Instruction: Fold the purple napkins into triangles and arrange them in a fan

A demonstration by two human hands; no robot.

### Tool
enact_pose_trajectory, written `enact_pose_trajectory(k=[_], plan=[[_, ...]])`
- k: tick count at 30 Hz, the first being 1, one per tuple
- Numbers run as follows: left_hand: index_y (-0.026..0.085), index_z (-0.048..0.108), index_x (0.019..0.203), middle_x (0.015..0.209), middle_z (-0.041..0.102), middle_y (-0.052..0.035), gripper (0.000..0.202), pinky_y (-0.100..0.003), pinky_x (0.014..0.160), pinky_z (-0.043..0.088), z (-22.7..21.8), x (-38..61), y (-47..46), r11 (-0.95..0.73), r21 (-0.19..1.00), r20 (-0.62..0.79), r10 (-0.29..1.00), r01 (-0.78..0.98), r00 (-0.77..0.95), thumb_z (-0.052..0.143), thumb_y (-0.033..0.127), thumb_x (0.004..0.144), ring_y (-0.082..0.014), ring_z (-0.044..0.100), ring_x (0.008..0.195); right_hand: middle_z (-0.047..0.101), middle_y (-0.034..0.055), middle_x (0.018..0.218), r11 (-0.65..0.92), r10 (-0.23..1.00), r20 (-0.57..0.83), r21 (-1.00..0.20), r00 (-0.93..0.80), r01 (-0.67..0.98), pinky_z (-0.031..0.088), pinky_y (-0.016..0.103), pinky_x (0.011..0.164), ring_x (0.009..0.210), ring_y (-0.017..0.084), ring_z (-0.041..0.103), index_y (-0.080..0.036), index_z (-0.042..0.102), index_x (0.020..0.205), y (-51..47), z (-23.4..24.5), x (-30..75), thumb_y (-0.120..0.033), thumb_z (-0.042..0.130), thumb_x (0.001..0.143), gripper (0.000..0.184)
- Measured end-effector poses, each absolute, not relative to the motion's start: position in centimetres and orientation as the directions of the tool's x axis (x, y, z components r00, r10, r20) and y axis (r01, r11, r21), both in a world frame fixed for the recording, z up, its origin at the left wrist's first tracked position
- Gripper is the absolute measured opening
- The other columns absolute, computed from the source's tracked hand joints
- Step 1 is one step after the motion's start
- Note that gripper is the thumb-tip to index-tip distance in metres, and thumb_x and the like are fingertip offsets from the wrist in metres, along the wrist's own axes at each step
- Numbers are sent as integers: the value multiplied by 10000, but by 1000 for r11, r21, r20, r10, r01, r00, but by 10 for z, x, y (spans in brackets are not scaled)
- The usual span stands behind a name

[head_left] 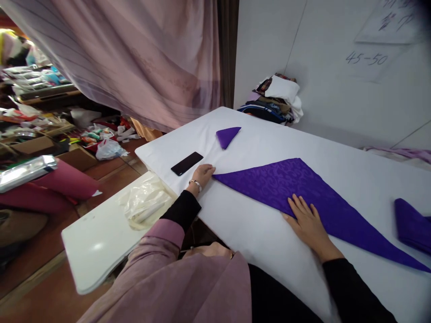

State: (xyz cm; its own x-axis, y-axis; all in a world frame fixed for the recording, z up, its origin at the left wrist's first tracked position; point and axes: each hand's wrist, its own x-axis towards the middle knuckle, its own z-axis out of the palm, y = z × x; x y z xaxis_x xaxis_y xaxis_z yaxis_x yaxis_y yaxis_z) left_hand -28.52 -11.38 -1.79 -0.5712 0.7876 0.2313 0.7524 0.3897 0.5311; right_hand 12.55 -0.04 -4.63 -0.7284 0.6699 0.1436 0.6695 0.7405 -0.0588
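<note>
A purple patterned cloth [269,184], folded into a long triangle, lies flat on the white-covered table [262,260]. At its pointed left end, my left hand [202,174] has its fingers pinched together on the tip. My right hand [308,224] rests palm down on the near edge of the cloth, fingers spread and holding nothing. Beyond my left hand sits a small folded purple triangle [228,136]. Another folded purple cloth [412,224] is at the right edge, partly cut off by the frame.
A black phone [187,163] lies left of my left hand. Clothes are piled [276,98] at the table's far edge by the wall. A lower white table [97,242] with a plastic bag [144,199] stands to the left, near a pink curtain [161,58] and cluttered boxes [37,146].
</note>
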Motion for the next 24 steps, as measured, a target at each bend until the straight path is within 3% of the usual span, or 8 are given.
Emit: enact_pose_trajectory(k=[4,10,14,18,24], plan=[[213,698,866,1174,633,-53,266,-325,1020,394,-22,-286,-121,274,535,248,853,799,-459,606,441,761,-211,537,1141,316,97,1491,738,673,132,-57,-728,672,206,511,1096,1387,264,231,-166,371,1409,0,-46,126,-510,253,921,609],[214,665,710,1187,624,-61,120,-382,1014,410,-21,-289,-117,275,521,232,866,808,-444,640,329,732,-232,530,1156,311,93,1493,736,675,126,-47,-727,675,215,508,1092,1387,261,233,-179,389,1401,-1,-44,125,-515,238,924,603],[211,646,676,1163,633,-59,160,-379,1001,426,-20,-286,-117,286,524,241,854,802,-462,618,346,756,-226,560,1106,305,89,1496,739,671,130,-44,-730,672,218,512,1091,1388,259,233,-189,380,1407,0,-45,125,-507,241,929,590],[220,671,784,1203,609,-50,247,-363,961,460,-20,-280,-122,264,553,260,847,790,-464,580,449,788,-220,567,1096,310,81,1495,742,667,137,-46,-732,668,224,512,1090,1385,257,241,-200,377,1408,0,-45,125,-508,256,930,581],[224,669,807,1233,583,-55,246,-366,996,436,-22,-280,-125,265,542,230,866,798,-444,648,455,725,-232,526,1160,316,81,1493,747,663,147,-61,-734,662,228,511,1088,1385,258,241,-203,381,1405,0,-44,125,-505,266,929,576]])
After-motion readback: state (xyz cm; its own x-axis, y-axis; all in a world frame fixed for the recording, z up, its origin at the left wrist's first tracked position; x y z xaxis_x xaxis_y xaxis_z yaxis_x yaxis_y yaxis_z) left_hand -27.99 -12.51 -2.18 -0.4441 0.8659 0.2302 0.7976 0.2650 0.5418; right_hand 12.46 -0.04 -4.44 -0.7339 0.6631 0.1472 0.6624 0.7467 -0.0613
